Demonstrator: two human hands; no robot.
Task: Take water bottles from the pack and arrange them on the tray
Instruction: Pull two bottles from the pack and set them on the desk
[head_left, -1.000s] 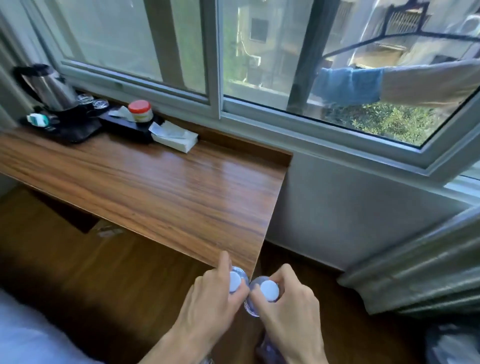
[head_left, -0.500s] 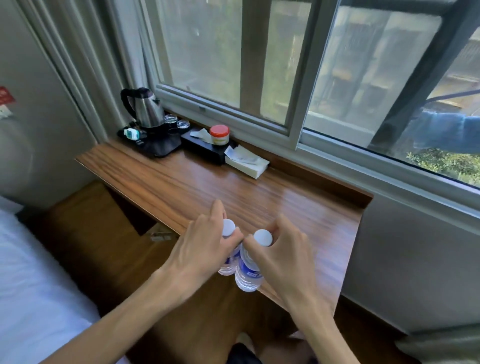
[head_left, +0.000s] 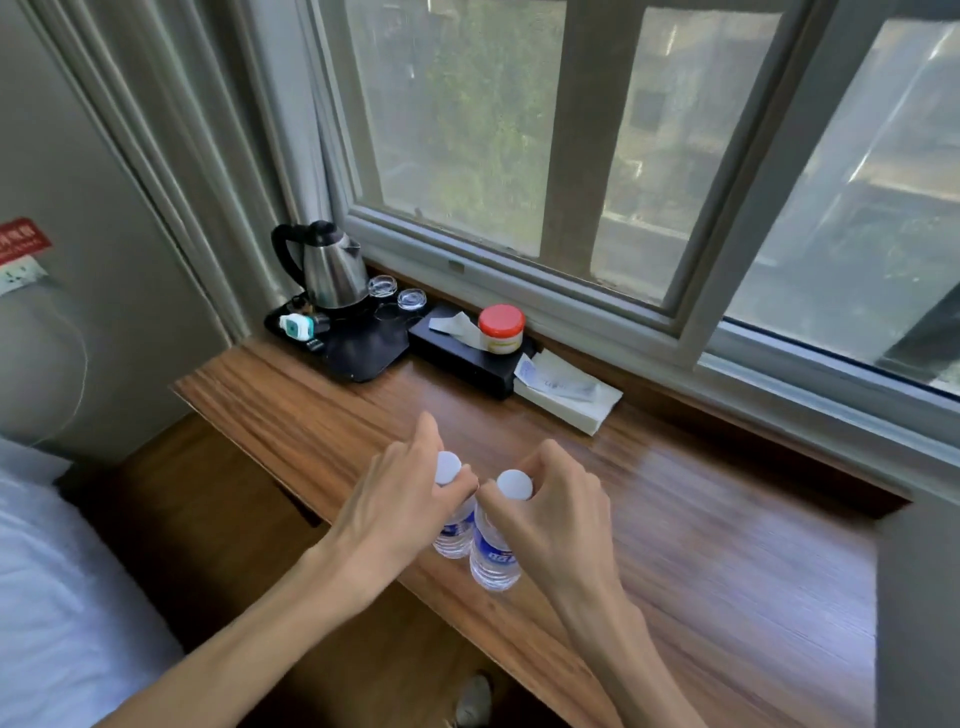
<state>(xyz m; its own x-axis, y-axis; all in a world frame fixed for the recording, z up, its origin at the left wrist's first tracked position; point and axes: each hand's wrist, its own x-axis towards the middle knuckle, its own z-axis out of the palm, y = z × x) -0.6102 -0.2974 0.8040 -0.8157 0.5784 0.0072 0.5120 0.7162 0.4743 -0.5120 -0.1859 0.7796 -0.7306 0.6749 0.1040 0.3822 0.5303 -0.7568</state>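
Two small clear water bottles with white caps and blue labels hang side by side above the front edge of the wooden desk (head_left: 701, 545). My left hand (head_left: 400, 499) grips the neck of the left bottle (head_left: 453, 535). Pinching the right bottle (head_left: 493, 556) by its neck is my right hand (head_left: 556, 514). The black tray (head_left: 363, 348) sits at the desk's far left corner, well beyond both hands. A steel kettle (head_left: 332, 270) and two upturned glasses (head_left: 397, 293) stand on it. The bottle pack is out of view.
A black tissue box (head_left: 467, 358) with a red-lidded jar (head_left: 501, 330) on top lies right of the tray. Beside it is a white paper pack (head_left: 569, 397). The window sill runs behind the desk, a curtain hangs at left, and a white bed (head_left: 62, 597) fills the lower left.
Both hands have lifted the two bottles from below the desk edge up over the desk. The view has swung left, so the tray with the kettle sits nearer the middle.
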